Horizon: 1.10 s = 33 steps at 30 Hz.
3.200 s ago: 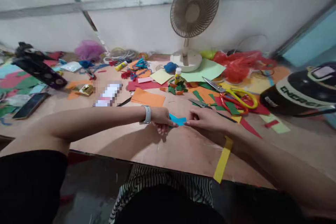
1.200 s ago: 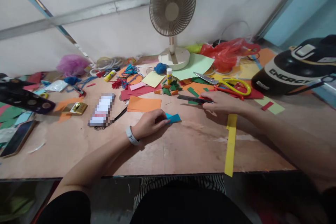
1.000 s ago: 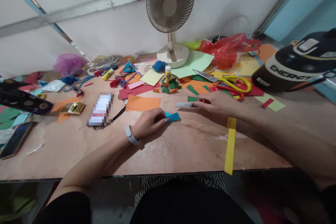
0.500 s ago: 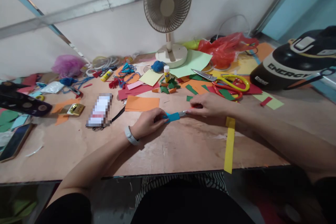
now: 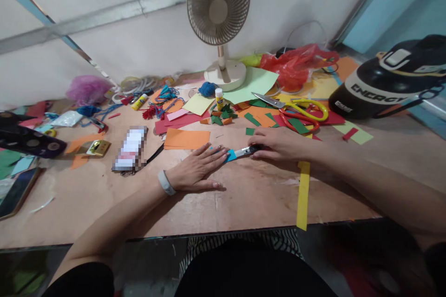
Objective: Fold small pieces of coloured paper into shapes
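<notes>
Across the left side of the table, a padlock and some orange paper lie beyond your forearm — probably set back to give your arm room. Your left hand lies palm down over the blue strip, most likely pinning it to the table so that it cannot slide. Just right of your fingertips the strip's end shows; the blade meets it there, over or under I cannot tell, held low, perhaps to control its tip. Farther right, the scissors lie behind your right hand, seemingly parked within reach, and a yellow strip shows on the near side of your forearm.

As for your fingers: on the left they are straight and slightly parted, the thumb well out to the side, and they press on the blue strip without pinching it. On the right they curl together around the blade's handle — how tightly, I cannot tell, since your hand hides most of it.
</notes>
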Each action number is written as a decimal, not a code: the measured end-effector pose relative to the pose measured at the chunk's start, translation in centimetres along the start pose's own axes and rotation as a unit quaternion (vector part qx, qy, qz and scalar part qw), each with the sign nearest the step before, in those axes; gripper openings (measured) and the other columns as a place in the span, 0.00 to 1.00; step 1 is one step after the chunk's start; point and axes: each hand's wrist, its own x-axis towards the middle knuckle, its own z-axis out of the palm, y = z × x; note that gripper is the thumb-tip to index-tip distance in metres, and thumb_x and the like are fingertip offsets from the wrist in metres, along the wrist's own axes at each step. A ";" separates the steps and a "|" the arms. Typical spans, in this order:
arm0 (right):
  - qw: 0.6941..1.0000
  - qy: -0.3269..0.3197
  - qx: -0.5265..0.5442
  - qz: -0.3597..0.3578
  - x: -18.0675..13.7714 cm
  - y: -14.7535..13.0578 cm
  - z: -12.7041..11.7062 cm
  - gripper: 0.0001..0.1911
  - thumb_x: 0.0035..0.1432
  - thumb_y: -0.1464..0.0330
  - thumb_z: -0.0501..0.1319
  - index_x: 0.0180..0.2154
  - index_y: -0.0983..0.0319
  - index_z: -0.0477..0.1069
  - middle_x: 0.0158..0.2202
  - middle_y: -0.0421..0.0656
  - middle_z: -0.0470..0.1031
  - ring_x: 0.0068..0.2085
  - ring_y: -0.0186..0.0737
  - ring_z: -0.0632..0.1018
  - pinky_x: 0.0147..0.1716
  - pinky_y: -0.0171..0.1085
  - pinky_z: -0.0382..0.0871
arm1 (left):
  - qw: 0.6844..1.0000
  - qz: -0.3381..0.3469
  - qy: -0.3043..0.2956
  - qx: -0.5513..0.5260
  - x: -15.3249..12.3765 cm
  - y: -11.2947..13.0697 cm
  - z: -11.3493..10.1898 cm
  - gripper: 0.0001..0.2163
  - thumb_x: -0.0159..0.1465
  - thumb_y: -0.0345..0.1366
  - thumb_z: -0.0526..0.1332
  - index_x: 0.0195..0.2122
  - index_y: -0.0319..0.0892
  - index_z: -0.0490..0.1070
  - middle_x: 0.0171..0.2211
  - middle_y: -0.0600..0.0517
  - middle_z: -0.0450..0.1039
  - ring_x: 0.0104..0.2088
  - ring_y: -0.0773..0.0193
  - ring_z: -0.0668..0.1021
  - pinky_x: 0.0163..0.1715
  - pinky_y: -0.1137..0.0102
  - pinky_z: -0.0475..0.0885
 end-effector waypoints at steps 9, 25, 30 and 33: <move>0.998 0.059 0.007 0.033 -1.2 -0.5 1.3 0.18 0.66 0.53 0.56 0.46 0.56 0.77 0.45 0.49 0.75 0.44 0.48 0.75 0.34 0.39 0.62 | 1.000 0.004 -0.024 0.015 0.0 -0.1 0.0 0.42 0.67 0.58 0.56 0.73 0.46 0.35 0.72 0.44 0.42 0.72 0.50 0.49 0.71 0.52 0.36; 0.987 0.145 -0.044 -0.056 -1.6 -0.1 2.2 0.16 0.68 0.59 0.57 0.46 0.59 0.79 0.40 0.48 0.78 0.39 0.42 0.76 0.33 0.38 0.64 | 0.998 0.010 -0.027 0.052 0.1 -0.1 0.1 0.43 0.68 0.60 0.52 0.73 0.43 0.31 0.72 0.44 0.42 0.72 0.52 0.50 0.71 0.53 0.36; 0.976 0.182 -0.089 -0.077 -1.2 -0.7 2.5 0.13 0.67 0.60 0.59 0.44 0.59 0.78 0.37 0.45 0.77 0.37 0.41 0.76 0.31 0.37 0.64 | 0.999 0.015 -0.012 0.048 0.0 -0.3 0.4 0.44 0.68 0.60 0.52 0.73 0.44 0.28 0.72 0.44 0.41 0.72 0.51 0.50 0.71 0.53 0.37; 0.976 0.179 -0.084 -0.090 -1.3 -0.6 2.5 0.13 0.67 0.61 0.58 0.44 0.59 0.78 0.37 0.45 0.77 0.37 0.41 0.76 0.31 0.38 0.64 | 0.999 0.016 -0.012 0.041 0.0 -0.4 0.4 0.43 0.68 0.59 0.52 0.73 0.44 0.29 0.72 0.44 0.41 0.72 0.51 0.50 0.71 0.52 0.38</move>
